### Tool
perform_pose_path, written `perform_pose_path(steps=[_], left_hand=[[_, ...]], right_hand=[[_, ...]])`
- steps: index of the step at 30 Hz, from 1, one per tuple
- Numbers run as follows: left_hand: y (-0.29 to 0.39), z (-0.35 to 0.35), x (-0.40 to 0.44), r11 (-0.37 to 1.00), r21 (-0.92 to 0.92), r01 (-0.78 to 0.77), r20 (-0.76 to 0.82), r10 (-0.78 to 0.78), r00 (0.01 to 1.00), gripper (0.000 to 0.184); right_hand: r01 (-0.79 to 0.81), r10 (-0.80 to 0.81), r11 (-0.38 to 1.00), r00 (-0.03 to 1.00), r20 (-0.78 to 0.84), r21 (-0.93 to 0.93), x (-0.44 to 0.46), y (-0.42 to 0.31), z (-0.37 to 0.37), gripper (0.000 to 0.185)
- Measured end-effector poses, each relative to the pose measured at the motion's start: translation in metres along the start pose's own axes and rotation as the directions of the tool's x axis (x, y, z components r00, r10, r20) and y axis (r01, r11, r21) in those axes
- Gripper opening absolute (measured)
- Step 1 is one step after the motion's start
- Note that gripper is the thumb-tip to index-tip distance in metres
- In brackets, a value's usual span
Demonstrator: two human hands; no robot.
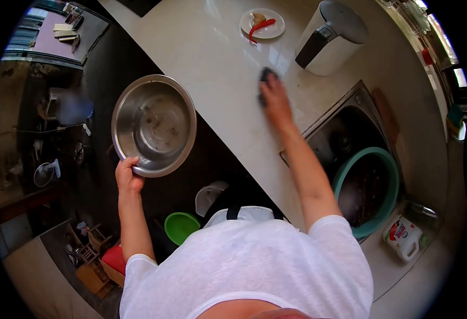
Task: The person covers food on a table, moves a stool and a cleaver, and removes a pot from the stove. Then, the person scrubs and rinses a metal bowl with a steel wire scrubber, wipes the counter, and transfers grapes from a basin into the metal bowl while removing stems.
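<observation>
My left hand (pixel 129 174) grips the rim of a stainless steel basin (pixel 121 119), held out beside the counter above the dark floor. Small dark bits and a little wetness show in the bottom of the basin. On the pale countertop (pixel 217 69), my right hand (pixel 277 103) is pressed over a dark, blurred wad (pixel 266 73) that looks like a cloth or scouring pad. Beyond it lies a white plate (pixel 270 32) with a red chili pepper (pixel 262 24) and a piece of garlic or ginger (pixel 258 18).
A white and black pitcher-like appliance (pixel 324 45) stands right of the plate. The metal sink (pixel 318 127) holds a teal tub (pixel 392 165) with dark contents. A white jug (pixel 402 236) sits near the sink. Below the counter is a green basin (pixel 181 226).
</observation>
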State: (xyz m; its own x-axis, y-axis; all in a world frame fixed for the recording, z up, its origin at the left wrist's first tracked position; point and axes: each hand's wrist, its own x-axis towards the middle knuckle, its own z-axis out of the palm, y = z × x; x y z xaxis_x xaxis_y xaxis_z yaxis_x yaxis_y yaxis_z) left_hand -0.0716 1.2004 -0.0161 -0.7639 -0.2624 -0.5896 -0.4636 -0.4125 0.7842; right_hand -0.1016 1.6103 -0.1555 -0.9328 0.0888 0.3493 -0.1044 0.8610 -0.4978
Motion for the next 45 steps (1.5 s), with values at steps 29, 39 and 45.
perform_pose_path(steps=[29, 39, 45], left_hand=[[-0.054, 0.036, 0.009, 0.978, 0.123, 0.168, 0.186, -0.189, 0.964, 0.041], [-0.074, 0.094, 0.000, 0.955, 0.223, 0.198, 0.364, -0.270, 0.892, 0.031], [-0.086, 0.114, -0.024, 0.953, 0.262, 0.151, 0.401, -0.250, 0.881, 0.033]], right_hand=[[0.103, -0.148, 0.980, 0.950, 0.275, 0.171, -0.199, -0.073, -0.091, 0.031], [-0.121, 0.099, 0.990, 0.965, 0.244, 0.079, -0.271, -0.088, -0.157, 0.041], [-0.335, 0.334, 0.942, 0.942, 0.026, 0.029, -0.213, -0.023, -0.140, 0.053]])
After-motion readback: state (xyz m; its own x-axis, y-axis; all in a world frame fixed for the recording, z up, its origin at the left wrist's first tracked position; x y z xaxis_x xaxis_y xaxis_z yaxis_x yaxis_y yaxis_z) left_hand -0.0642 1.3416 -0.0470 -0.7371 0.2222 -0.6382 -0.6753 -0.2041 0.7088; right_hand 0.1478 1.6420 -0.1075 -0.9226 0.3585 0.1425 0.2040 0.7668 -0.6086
